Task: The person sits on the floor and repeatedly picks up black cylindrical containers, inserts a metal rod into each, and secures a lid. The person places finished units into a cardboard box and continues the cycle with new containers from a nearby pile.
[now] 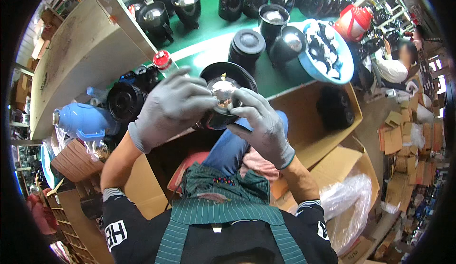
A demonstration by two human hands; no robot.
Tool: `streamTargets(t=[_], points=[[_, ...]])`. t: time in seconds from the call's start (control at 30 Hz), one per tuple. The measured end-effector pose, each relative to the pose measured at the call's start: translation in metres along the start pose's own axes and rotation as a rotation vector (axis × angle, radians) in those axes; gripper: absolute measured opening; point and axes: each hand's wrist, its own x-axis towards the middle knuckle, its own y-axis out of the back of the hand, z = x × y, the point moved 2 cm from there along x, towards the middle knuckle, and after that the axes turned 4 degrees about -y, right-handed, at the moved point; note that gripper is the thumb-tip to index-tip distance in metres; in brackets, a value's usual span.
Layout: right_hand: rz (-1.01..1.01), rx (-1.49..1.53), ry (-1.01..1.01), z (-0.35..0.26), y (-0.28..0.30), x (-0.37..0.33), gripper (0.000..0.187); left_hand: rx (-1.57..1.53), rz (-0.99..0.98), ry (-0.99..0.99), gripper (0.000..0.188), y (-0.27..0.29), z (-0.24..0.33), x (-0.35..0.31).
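Note:
A mirror-like silver flask liner sits in a black round flask body at the near edge of the green table, in front of me. My left hand, in a grey glove, reaches over it from the left, fingers curled together against the liner's side. From the right, my gloved right hand closes on the liner's other side, fingers bent and thumb lower down by the black body. The undersides of the left fingers are hidden. Just beyond stands a black cylindrical flask part.
A light-blue basin holds several black and white parts at the right. Black flasks line the green table. A red flask stands far right, a blue flask left. An open cardboard box lies below the table edge.

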Motion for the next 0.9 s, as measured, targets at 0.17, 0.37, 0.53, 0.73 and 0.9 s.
streamTargets(t=[0.17, 0.37, 0.53, 0.73, 0.9], points=[[0.239, 0.213, -0.282, -0.008, 0.008, -0.063, 0.049, -0.355, 0.406, 0.769, 0.062, -0.081, -0.037, -0.151], [0.288, 0.487, -0.437, -0.007, -0.004, -0.075, 0.048, -0.977, 0.386, 0.788, 0.082, -0.152, -0.009, -0.15], [0.241, 0.401, -0.347, -0.006, -0.017, -0.049, 0.051, -1.207, 0.369, 0.726, 0.075, -0.195, -0.048, -0.187], [-0.16, 0.476, -0.238, 0.013, -0.009, 0.007, 0.032, -1.149, 0.228, 0.99, 0.071, -0.227, -0.073, -0.214], [0.164, -0.281, -0.148, 0.155, -0.034, 0.088, 0.087, -1.142, 0.188, 1.088, 0.069, -0.225, -0.07, -0.232]])
